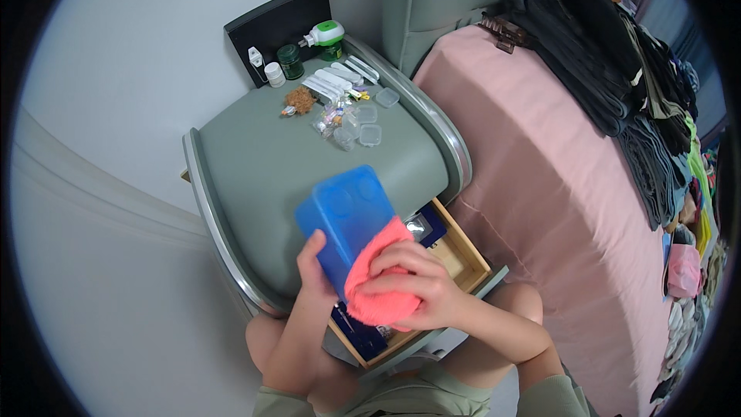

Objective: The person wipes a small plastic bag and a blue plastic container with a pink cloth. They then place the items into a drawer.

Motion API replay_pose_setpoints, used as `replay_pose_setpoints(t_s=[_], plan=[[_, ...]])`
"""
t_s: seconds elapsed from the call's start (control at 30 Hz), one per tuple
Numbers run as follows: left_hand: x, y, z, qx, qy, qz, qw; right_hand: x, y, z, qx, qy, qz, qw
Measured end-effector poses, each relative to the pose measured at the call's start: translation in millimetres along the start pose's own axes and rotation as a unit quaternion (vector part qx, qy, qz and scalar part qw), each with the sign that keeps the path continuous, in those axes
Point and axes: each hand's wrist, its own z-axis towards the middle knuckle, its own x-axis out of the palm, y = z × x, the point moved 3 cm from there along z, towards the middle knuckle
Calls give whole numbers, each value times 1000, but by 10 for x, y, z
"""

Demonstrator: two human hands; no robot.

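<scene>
A translucent blue plastic box (pixel 353 202) is tilted above the front of a grey-green nightstand (pixel 249 185). My left hand (pixel 317 269) grips its left side, the thumb on the edge and the other fingers hidden. A coral-pink cloth (pixel 370 284) is held in my right hand (pixel 411 284) and pressed against the box's near right side. Beneath both hands the nightstand's wooden drawer (pixel 463 255) is pulled out, with dark blue boxes (pixel 427 226) inside it. Part of the drawer is hidden by my hands.
Small clear plastic cases (pixel 370 135), white packets (pixel 333 82), a brown fuzzy item (pixel 300 100), a green jar (pixel 290 62) and a plug-in device (pixel 324 33) stand farther back, near a black panel (pixel 278 29). To the right, a pink-covered bed (pixel 521 156) holds folded dark clothes (pixel 579 63).
</scene>
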Motion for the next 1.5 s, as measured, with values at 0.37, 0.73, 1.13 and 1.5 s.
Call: replay_pose_setpoints(t_s=[0.37, 0.73, 1.13, 1.5], plan=[[-259, 67, 11, -71, 50, 138, 987, -148, -223, 34, 31, -149, -108, 982], [-92, -99, 6, 21, 115, -14, 993, 185, 108, -16, -47, -73, -29, 996], [168, -124, 14, 117, 184, 111, 970, -125, -239, 29, -32, -182, -154, 971], [-73, -227, 45, 89, 40, 44, 994, 140, -84, -73, -59, -54, -29, 996]])
